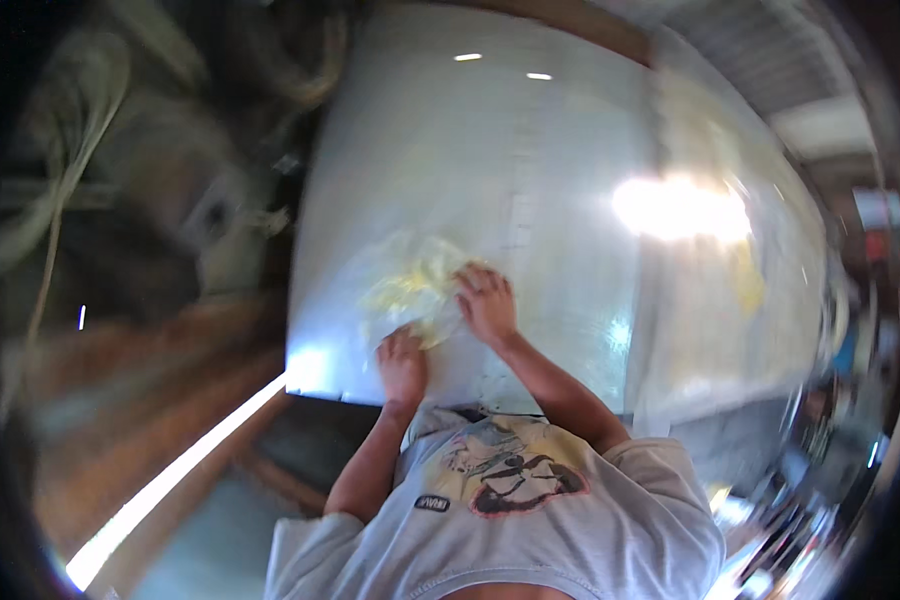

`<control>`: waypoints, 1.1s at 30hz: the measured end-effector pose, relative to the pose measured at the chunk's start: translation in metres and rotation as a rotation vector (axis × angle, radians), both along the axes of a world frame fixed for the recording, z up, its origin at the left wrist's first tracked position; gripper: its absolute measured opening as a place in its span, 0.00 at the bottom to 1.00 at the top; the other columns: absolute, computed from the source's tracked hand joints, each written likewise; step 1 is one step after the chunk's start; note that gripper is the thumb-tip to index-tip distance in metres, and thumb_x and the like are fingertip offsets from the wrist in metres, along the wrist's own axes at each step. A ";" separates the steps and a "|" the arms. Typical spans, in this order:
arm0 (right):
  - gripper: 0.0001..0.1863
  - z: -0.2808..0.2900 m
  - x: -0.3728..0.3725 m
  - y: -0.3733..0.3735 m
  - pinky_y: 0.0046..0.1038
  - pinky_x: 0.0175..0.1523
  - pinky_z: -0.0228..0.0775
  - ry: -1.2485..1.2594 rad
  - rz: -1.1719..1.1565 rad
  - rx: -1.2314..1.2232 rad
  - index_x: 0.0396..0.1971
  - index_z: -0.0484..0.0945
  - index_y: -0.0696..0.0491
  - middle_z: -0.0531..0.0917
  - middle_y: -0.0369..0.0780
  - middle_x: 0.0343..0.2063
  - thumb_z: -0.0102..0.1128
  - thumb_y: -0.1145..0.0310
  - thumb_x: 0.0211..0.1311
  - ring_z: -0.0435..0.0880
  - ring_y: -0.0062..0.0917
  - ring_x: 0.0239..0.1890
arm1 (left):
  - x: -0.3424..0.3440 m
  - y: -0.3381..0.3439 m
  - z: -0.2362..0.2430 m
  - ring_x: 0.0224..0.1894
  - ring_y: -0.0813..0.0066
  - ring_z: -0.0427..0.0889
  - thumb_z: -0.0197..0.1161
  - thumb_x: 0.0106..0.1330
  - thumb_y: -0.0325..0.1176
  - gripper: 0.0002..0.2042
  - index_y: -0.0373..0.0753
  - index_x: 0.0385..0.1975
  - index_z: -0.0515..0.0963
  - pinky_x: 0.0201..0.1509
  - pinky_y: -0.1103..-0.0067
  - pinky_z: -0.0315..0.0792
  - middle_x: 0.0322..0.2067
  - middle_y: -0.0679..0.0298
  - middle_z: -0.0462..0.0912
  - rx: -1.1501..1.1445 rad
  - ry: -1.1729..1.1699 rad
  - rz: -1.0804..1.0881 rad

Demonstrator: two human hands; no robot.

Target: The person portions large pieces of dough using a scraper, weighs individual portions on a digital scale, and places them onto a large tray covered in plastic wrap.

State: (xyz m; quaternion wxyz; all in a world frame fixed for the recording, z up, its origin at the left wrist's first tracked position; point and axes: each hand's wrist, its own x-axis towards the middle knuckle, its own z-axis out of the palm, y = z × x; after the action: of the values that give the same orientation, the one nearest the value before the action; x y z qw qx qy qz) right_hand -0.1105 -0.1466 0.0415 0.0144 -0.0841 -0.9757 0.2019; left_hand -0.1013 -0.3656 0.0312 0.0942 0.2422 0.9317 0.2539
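I observe blurred, translucent yellowish plastic (pixel 402 288) toward the near-left corner of the pale surface (pixel 570 300). The left hand (pixel 402 366) meets its near side, the right hand (pixel 486 302) its right; whether either grips, I cannot tell.

I see a crumpled clear-and-yellow piece (pixel 405 288), probably plastic film given the blur on my feed, toward the near left corner of the pale tabletop (pixel 560 170). The left hand (pixel 402 366) is nearer the front edge than the right hand (pixel 487 302).
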 end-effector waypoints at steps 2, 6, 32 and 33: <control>0.18 -0.011 0.032 0.027 0.43 0.59 0.65 0.116 -0.146 -0.258 0.50 0.77 0.50 0.78 0.41 0.50 0.61 0.69 0.58 0.74 0.37 0.53 | -0.017 0.016 -0.012 0.49 0.50 0.75 0.59 0.59 0.25 0.12 0.33 0.43 0.75 0.60 0.61 0.64 0.42 0.49 0.78 0.197 -0.069 0.050; 0.16 0.053 0.101 0.077 0.32 0.52 0.72 0.362 -0.433 -0.260 0.48 0.77 0.53 0.81 0.42 0.43 0.61 0.74 0.58 0.80 0.34 0.47 | -0.068 0.094 0.062 0.48 0.49 0.75 0.56 0.63 0.24 0.11 0.28 0.44 0.73 0.59 0.66 0.66 0.40 0.48 0.76 0.418 -0.153 -0.059; 0.11 0.051 0.677 0.259 0.21 0.38 0.76 1.131 -1.846 -0.911 0.44 0.78 0.55 0.84 0.38 0.35 0.54 0.66 0.70 0.82 0.19 0.33 | 0.228 0.771 0.092 0.67 0.45 0.57 0.68 0.55 0.36 0.19 0.42 0.46 0.73 0.64 0.53 0.60 0.64 0.43 0.59 0.457 0.289 -0.644; 0.11 0.047 0.687 0.261 0.21 0.38 0.76 1.122 -1.841 -0.931 0.44 0.78 0.55 0.84 0.38 0.35 0.54 0.66 0.70 0.82 0.19 0.33 | 0.210 0.775 0.089 0.68 0.46 0.55 0.68 0.54 0.35 0.18 0.42 0.44 0.74 0.64 0.53 0.60 0.64 0.43 0.58 0.391 0.305 -0.542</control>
State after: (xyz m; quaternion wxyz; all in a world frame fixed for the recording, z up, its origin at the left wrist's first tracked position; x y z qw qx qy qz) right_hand 0.5769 0.1143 0.0888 0.5506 -0.6544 -0.2357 0.4615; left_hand 0.1091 0.4091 0.1203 -0.0299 0.5286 0.7709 0.3541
